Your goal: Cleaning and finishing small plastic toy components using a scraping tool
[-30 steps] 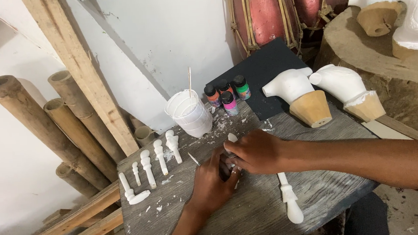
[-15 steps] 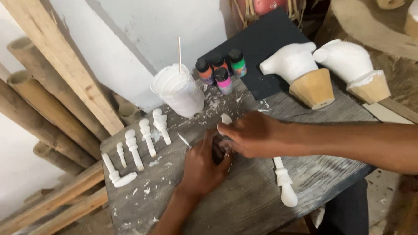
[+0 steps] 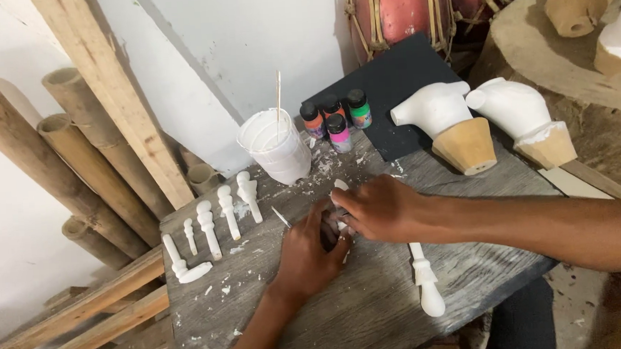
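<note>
My left hand (image 3: 306, 256) and my right hand (image 3: 379, 206) meet at the middle of a rough grey wooden tabletop (image 3: 374, 313). Both are closed around a small dark object (image 3: 328, 235), which they mostly hide. A small white plaster tip (image 3: 340, 185) shows just beyond my right fingers; I cannot tell whether it belongs to the dark object. A thin white sliver (image 3: 281, 217) lies just left of my left thumb. A turned white plaster piece (image 3: 426, 285) lies on the table below my right wrist.
Several white plaster spindles (image 3: 217, 222) lie in a row at the left. A white cup with a stick (image 3: 275, 148), small paint bottles (image 3: 332, 120) and two white busts on tan bases (image 3: 456, 124) stand behind. Bamboo poles (image 3: 55, 166) lean at the left.
Both hands have stayed together on the dark object at the same spot on the table. Only the view has shifted a little.
</note>
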